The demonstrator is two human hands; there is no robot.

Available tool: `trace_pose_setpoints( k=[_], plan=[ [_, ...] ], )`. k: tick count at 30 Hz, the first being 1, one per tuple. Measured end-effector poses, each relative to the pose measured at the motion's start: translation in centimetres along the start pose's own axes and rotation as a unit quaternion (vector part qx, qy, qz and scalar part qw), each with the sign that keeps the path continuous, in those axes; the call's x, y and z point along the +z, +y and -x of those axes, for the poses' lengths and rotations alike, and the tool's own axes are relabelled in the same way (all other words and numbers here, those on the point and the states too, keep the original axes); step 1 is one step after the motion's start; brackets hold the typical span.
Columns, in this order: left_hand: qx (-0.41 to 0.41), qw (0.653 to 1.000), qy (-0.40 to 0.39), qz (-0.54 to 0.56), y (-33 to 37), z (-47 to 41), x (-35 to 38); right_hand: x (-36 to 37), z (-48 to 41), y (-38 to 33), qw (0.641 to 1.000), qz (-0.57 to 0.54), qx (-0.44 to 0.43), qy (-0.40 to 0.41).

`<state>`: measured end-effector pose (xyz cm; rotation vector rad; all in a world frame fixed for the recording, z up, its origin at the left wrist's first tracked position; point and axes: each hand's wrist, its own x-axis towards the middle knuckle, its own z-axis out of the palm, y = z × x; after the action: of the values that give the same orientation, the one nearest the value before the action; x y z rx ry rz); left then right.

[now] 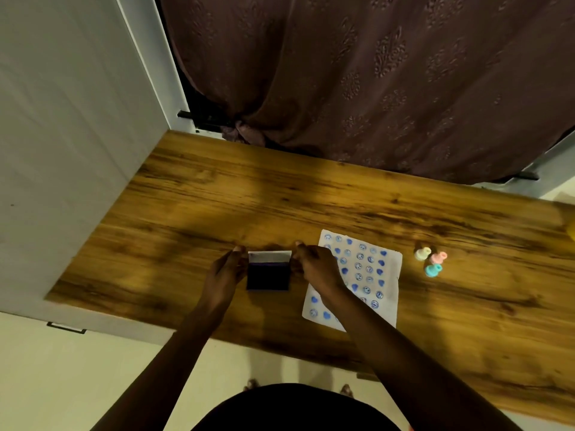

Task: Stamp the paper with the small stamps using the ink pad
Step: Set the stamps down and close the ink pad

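A dark blue ink pad [268,276] lies on the wooden table [217,197], its pale lid [270,256] tilted up at the far side. My left hand [226,270] holds the lid's left end and my right hand [317,267] holds its right end. Just right of the pad lies the white paper [370,269], covered with several blue heart and round face prints; my right wrist hides part of it. Three small stamps stand to the right of the paper: a yellow stamp [422,253], a pink stamp [438,257] and a teal stamp [433,270].
A brown patterned curtain [373,82] hangs behind the table's far edge. A white wall panel [71,135] borders the table on the left. The table's near edge runs diagonally in front of my body, with pale floor below.
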<state>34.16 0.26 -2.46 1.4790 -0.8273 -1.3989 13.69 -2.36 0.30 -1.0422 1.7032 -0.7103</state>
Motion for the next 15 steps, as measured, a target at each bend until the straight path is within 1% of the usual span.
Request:
trace_pose_setpoints(
  k=[2, 4, 6, 10, 15],
  plan=[
    [0.009, 1.000, 0.001, -0.007, -0.30, 0.15, -0.08, 0.01, 0.24, 0.12, 1.000, -0.010, 0.002, 0.001],
    [0.035, 0.999, -0.004, -0.024, -0.47, 0.48, -0.21, 0.02, 0.40, 0.30, 1.000, -0.003, -0.005, 0.001],
    [0.059, 0.997, -0.003, -0.058, -0.49, 0.77, -0.31, 0.05, 0.53, 0.47, 1.000, 0.000, -0.005, -0.002],
    [0.084, 0.991, 0.016, -0.104, -0.51, 0.95, -0.44, 0.13, 0.70, 0.51, 1.000, 0.002, -0.003, -0.007],
    [0.124, 0.971, 0.039, -0.200, -1.08, 0.97, -0.90, 0.15, 1.12, 0.91, 1.000, 0.016, -0.006, -0.015]
  ],
)
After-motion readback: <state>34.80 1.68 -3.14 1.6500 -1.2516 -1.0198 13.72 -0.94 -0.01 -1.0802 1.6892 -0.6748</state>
